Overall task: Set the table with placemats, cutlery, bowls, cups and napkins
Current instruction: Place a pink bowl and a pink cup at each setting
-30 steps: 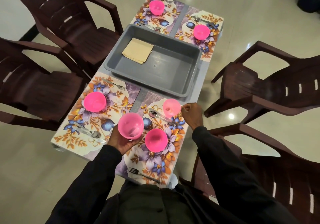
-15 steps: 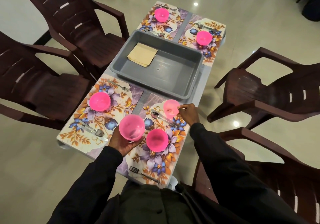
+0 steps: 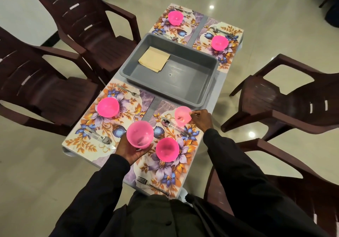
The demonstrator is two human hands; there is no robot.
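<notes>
Pale pink cup (image 3: 182, 116) at far edge of near-right placemat (image 3: 183, 165), rim pinched by right hand (image 3: 200, 120). Brighter cup (image 3: 140, 134) gripped from below by curled left hand (image 3: 132, 150).

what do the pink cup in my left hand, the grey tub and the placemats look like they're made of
Pink cup: likely thin plastic, slightly translucent, since light glows through its wall. Grey tub: moulded plastic, matte with a soft sheen and a rounded rim. Placemats: probably laminated or vinyl sheet, given the flat, glossy floral print.
</notes>
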